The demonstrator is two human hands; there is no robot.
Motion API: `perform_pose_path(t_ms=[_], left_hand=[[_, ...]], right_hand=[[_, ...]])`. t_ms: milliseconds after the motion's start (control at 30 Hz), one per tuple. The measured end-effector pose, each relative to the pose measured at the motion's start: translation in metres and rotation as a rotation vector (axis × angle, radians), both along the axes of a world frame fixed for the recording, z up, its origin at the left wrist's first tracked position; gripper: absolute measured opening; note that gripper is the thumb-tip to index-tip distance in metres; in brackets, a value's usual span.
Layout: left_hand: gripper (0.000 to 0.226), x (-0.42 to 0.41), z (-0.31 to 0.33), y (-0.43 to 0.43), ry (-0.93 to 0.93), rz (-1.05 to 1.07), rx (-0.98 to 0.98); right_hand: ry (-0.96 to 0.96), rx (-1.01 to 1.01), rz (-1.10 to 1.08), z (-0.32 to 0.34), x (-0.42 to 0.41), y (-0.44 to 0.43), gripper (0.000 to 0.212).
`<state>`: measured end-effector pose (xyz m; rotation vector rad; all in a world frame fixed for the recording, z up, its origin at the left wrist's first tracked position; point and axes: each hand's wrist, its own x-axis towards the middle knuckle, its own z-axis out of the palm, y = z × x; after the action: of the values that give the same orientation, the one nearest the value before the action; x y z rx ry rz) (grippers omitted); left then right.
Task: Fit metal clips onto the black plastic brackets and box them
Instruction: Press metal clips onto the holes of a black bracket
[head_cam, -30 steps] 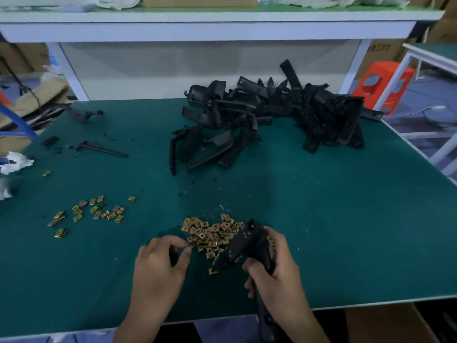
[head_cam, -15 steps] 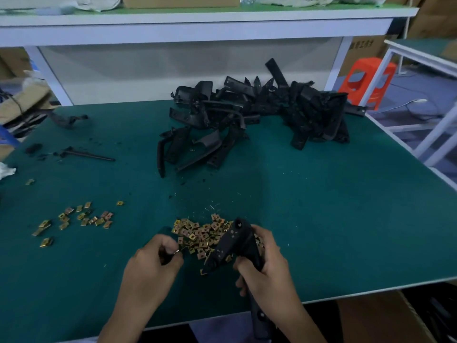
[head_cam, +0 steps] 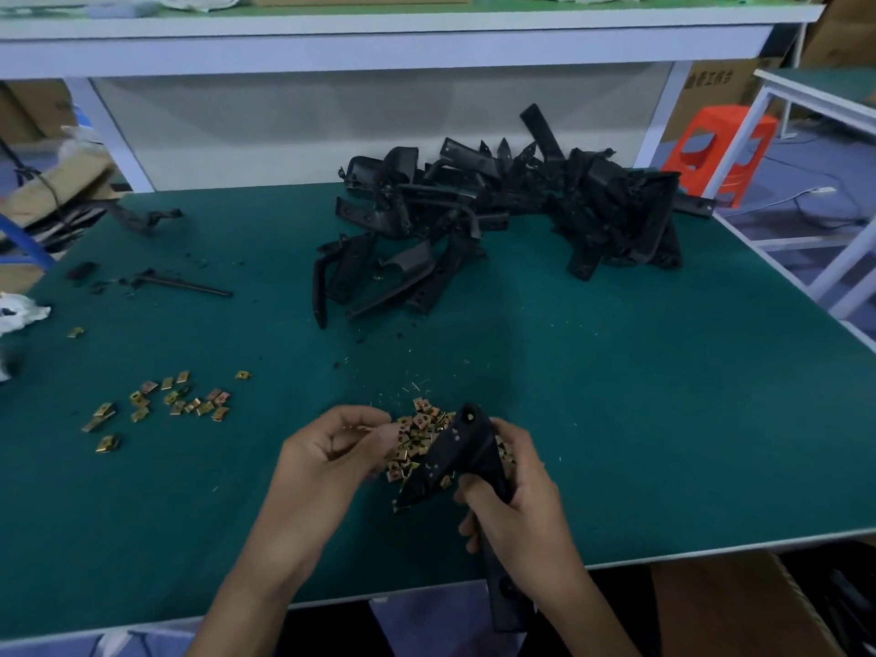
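**Holding a bracket at the clip heap**

Gripping with the right hand point(head_cam: 516, 495) the long black plastic bracket point(head_cam: 457, 448) round its middle, tilting its upper end over the heap of small brass-coloured metal clips point(head_cam: 415, 431) near the front of the green-topped desk point(head_cam: 616, 419). Curling the left hand point(head_cam: 332, 448) just beside that heap, fingertips to thumb; contents of the pinch too blurred to tell. Lying well apart behind: tangled pile of black plastic brackets point(head_cam: 521, 215).
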<state>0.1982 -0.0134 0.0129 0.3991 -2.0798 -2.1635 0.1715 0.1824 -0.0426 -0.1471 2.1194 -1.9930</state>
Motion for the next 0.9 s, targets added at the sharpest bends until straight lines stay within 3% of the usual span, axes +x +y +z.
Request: perform_pose_path(t_ms=[200,300,533,900], left_hand=[[0.012,0.0,-0.004,0.013,-0.069,-0.022,0.013],[0.025,0.003,-0.002,0.017,-0.099,-0.06,0.023],[0.028,0.005,0.005,0.019,-0.126,-0.019,0.053],[0.013,0.005,0.002,0.011,-0.176,-0.103,0.041]], right_hand=[[0.02,-0.027,0.004,0.003,0.002,0.001,0.043],[0.031,-0.017,0.012,0.004,0.002,0.003,0.041],[0.054,0.023,0.076,0.004,0.003,0.004,0.042],[0.059,0.066,0.141,0.003,-0.002,0.007,0.049]])
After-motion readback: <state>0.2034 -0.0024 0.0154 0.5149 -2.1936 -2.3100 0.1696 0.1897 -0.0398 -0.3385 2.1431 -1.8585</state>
